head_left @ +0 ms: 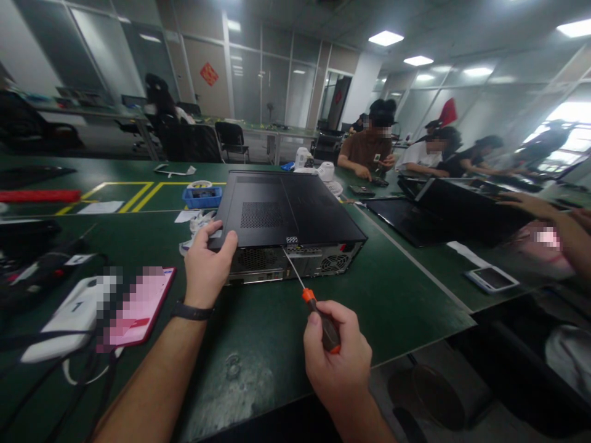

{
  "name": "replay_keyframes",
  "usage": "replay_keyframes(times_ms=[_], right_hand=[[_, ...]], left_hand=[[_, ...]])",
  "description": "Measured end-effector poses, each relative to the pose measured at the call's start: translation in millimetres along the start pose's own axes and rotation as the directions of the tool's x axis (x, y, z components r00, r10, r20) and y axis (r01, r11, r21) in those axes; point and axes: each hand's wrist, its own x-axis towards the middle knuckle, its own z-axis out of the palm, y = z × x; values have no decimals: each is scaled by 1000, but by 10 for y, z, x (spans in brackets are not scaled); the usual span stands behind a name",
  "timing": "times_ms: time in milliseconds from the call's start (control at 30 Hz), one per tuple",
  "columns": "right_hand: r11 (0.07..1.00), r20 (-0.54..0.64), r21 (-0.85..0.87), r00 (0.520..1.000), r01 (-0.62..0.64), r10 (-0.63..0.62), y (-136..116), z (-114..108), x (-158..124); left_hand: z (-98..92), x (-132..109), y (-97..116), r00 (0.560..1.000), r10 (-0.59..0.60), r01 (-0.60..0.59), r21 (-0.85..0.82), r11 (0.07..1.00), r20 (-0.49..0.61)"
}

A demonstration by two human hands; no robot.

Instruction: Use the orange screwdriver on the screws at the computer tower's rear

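Note:
A black desktop computer case lies flat on the green table, its back panel with a round fan grille facing me. My left hand grips its near left corner, thumb on the top cover and fingers by the left side. In my right hand is a screwdriver with a dark and orange handle. The thin shaft points up and away, and its tip meets the top edge of the back panel near the middle. Whether a screw sits under the tip is too small to tell.
Left of the case stand a blue bin and crumpled white items. Nearer lie a pink-red framed sheet, a white case marked 1 and dark straps. To the right, a phone lies near another person's arm. Several people work beyond.

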Motion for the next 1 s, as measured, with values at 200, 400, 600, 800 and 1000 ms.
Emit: replay_keyframes(times_ms=[200,400,600,800,1000], right_hand=[[1000,-1,4,1000,-5,5,17,-2,-23],[1000,2,17,1000,-12,12,23,-16,-48],[990,-83,117,992,-84,94,181,8,-210],[903,-95,246,919,-351,383,741,-23,198],[858,-172,162,842,-488,512,1386,-17,780]], left_hand=[[-4,2,-9,1000,-5,5,8,1000,0],[-7,1,0,1000,-10,10,6,1000,1],[-15,6,12,1000,-1,1,6,1000,-2],[14,1,-33,1000,11,-11,-27,1000,-8],[35,9,-64,1000,-20,20,-52,998,-6]])
